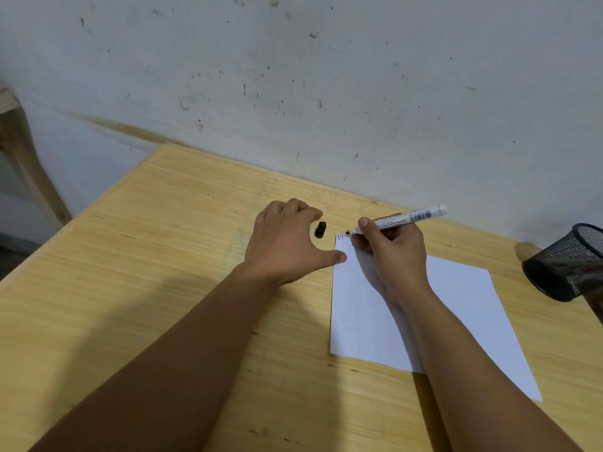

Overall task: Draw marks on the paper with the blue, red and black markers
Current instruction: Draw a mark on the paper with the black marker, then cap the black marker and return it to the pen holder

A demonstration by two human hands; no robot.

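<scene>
A stained wall stands behind the wooden table. The right hand pinches the black marker, tip at the paper's far corner beside small marks. The left hand, spread open and holding nothing, hovers near the cap, probably to take it.

The black wire-mesh pen holder is cut off at the frame's right edge; the tiny coloured marks on the paper's upper-left corner are too small to read.

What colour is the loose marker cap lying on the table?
Black: the cap lies just beyond the left hand, clearest in the head view.
</scene>
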